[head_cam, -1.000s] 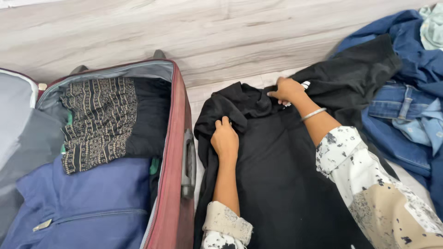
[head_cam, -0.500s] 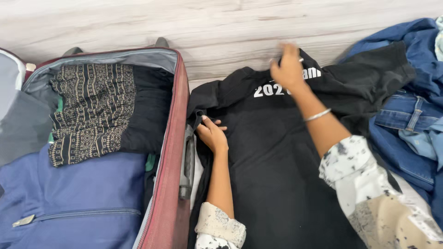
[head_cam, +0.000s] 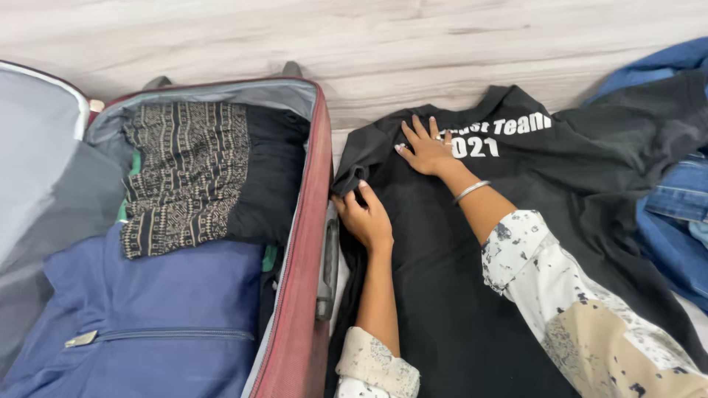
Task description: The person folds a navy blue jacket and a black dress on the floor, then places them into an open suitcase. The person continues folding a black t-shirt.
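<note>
Black T-shirt [head_cam: 457, 250] lies spread flat beside the red suitcase [head_cam: 299, 295], collar toward the wall, long axis running away from the wearer. Right hand [head_cam: 426, 147] rests open, palm down, near the collar; left hand [head_cam: 366, 215] pinches the left sleeve edge.

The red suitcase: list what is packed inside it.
In the red suitcase lie a black-and-beige patterned fabric over a black garment, and a blue zippered garment nearer the camera. A green edge shows; anything beneath is covered.
</note>
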